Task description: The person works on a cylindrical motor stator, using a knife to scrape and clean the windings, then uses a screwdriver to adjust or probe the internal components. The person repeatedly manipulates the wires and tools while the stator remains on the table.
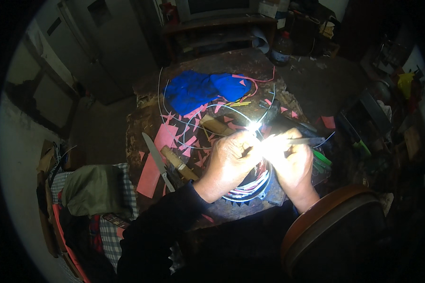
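My left hand (229, 158) is closed in a pinch at the middle of a low table, at the ends of a thin pale wire (243, 113). Beside it, my right hand (293, 162) is also closed, with a dark slender tool (307, 140) sticking out to the right. Strong glare covers the fingertips of both hands and hides the exact grip. Beneath them sits a round metal motor stator (243, 192), with white and reddish wire coils inside its rim. More of the pale wire loops up and away over the table.
Left of the hands lie a knife (156, 158), a wooden piece (178, 162), a pink sheet (157, 165) and several pink scraps. A blue cloth (193, 89) lies at the table's far side. A green-handled tool (322, 158) is at right. An orange-brown rounded object (316, 212) blocks the lower right.
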Motion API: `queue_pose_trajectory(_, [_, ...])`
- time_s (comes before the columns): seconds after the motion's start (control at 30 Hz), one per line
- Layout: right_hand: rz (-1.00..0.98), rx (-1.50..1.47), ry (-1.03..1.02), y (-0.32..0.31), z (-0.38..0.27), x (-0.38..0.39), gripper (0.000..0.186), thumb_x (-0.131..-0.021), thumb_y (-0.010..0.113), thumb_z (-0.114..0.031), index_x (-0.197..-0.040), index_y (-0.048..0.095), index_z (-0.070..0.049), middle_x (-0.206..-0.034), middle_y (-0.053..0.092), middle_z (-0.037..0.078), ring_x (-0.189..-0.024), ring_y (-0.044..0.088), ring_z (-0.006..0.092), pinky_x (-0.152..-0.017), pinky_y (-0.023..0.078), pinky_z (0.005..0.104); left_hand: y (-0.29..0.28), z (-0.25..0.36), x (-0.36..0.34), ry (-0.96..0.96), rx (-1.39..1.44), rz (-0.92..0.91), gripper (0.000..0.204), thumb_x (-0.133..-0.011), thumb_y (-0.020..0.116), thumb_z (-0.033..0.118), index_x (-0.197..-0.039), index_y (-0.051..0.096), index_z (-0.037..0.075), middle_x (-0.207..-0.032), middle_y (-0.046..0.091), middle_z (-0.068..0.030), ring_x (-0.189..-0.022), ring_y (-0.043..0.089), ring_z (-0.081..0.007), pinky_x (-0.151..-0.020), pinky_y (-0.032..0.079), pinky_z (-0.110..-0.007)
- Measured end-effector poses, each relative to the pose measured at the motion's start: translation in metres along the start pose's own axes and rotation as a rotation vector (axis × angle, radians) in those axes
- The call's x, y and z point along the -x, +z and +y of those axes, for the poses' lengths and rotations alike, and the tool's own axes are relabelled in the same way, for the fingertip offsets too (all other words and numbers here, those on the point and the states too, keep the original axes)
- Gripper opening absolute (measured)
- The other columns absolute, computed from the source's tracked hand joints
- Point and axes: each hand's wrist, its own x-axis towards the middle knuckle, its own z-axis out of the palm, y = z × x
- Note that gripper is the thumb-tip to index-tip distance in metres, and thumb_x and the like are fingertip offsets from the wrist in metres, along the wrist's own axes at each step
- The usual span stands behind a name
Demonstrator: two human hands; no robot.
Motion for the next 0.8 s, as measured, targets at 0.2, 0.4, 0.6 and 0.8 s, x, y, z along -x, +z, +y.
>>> queue_pose_trajectory(0.2, [-0.007,-0.269,0.177,-0.011,-0.011,-0.008,0.004,-0.105,0.069,0.002,-0.105,0.069,-0.002,-0.093,0.078,0.010,-0.082,0.077,0.0152,-0.073,0.060,0.0303,0.002,-0.002,0.001,-0.027,0.073,0.024,0.009,-0.105,0.073,-0.005,-0.099,0.071,0.001,-0.086,0.069,0.0048,-0.080,0.060,-0.0011,-0.072,0.049,-0.022])
queue_pose_trajectory(0.4, [-0.023,0.189,-0.061,0.002,-0.019,-0.002,0.006,-0.102,0.075,-0.003,-0.104,0.072,0.002,-0.087,0.078,0.012,-0.082,0.080,0.0238,-0.074,0.062,0.0341,0.002,-0.003,0.001,-0.012,0.034,0.013,0.010,-0.105,0.073,-0.004,-0.097,0.070,0.001,-0.086,0.068,0.0051,-0.078,0.058,-0.0004,-0.070,0.048,-0.022])
queue_pose_trajectory(0.6, [-0.018,-0.362,0.189,-0.007,-0.007,-0.005,0.007,-0.107,0.074,-0.005,-0.105,0.072,0.001,-0.091,0.082,0.010,-0.082,0.078,0.0150,-0.079,0.064,0.0324,0.004,-0.002,0.002,-0.013,0.045,0.000,0.010,-0.104,0.074,-0.004,-0.098,0.071,0.002,-0.085,0.069,0.0048,-0.077,0.058,-0.0004,-0.068,0.047,-0.021])
queue_pose_trajectory(0.8, [-0.020,0.336,-0.092,-0.008,-0.014,-0.006,0.014,-0.100,0.082,-0.010,-0.106,0.074,0.000,-0.089,0.081,0.014,-0.079,0.082,0.0249,-0.073,0.064,0.0379,0.003,-0.003,0.004,0.050,-0.007,-0.003,0.010,-0.104,0.075,-0.004,-0.096,0.071,0.002,-0.084,0.070,0.0046,-0.076,0.059,0.0000,-0.067,0.046,-0.021])
